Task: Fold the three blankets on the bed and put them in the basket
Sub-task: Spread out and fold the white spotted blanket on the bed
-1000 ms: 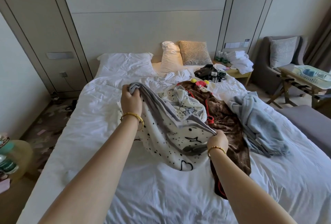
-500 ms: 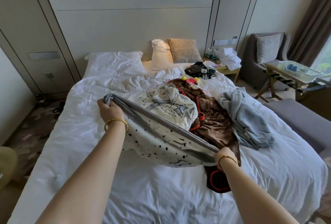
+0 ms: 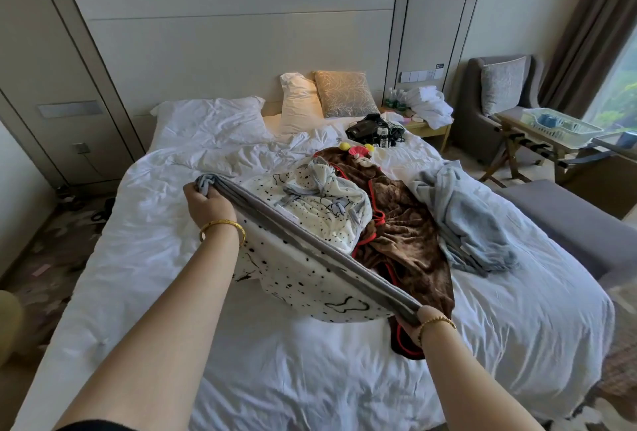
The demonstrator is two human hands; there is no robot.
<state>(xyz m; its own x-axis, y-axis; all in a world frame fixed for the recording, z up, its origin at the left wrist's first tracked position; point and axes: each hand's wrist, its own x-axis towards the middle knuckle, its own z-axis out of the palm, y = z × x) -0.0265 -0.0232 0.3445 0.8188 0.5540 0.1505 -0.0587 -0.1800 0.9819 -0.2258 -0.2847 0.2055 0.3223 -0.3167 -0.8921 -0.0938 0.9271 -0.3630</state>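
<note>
A white blanket with black spots and a grey border is stretched above the bed. My left hand grips one grey corner at the left. My right hand grips the other corner near the bed's front, so the grey edge runs taut between them. The blanket's far part lies bunched on the bed. A brown blanket with red trim lies crumpled under and behind it. A pale blue blanket is heaped to the right. A light plastic basket sits on a folding stand at the right.
Pillows lie at the headboard. Black gear and cables rest near the bedside table with white towels. A grey armchair and a grey bench stand right of the bed. Curtains and a window fill the far right.
My hands have moved apart, the left one leftward and the right one toward me, pulling the grey edge of the spotted blanket straight. The view has shifted to the right.
</note>
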